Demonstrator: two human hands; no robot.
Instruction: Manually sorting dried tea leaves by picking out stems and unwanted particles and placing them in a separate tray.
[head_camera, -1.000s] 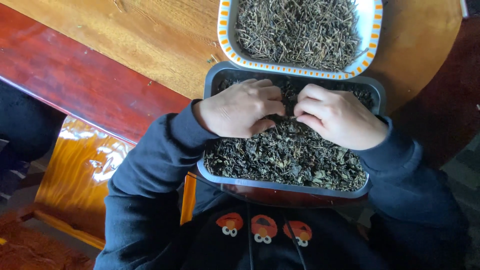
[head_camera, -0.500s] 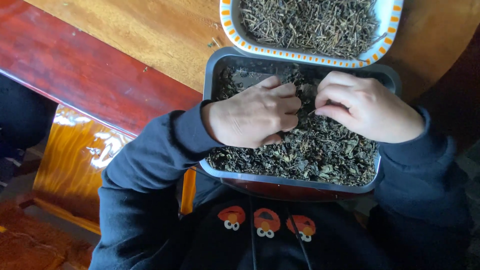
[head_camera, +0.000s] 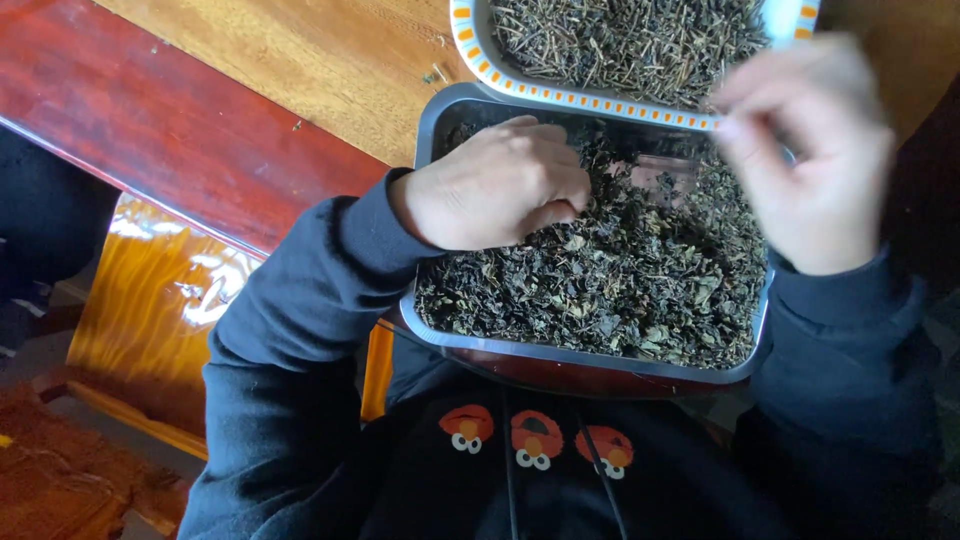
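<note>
**Right hand lifts toward the far tray**

A moment ago both hands lay in the leaves. Now the right hand (head_camera: 810, 160), blurred, has risen to one o'clock, fingers pinched together near the orange-rimmed tray (head_camera: 470, 40) of stems; whether it holds anything I cannot tell. The left hand (head_camera: 495, 185) stays curled, knuckles up, in the dried tea leaves (head_camera: 600, 290) filling the grey metal tray (head_camera: 580, 355) at centre.

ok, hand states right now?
Left hand: curled, fingertips down in the dried tea leaves in the metal tray.
Right hand: raised, blurred; grip cannot be told.
</note>
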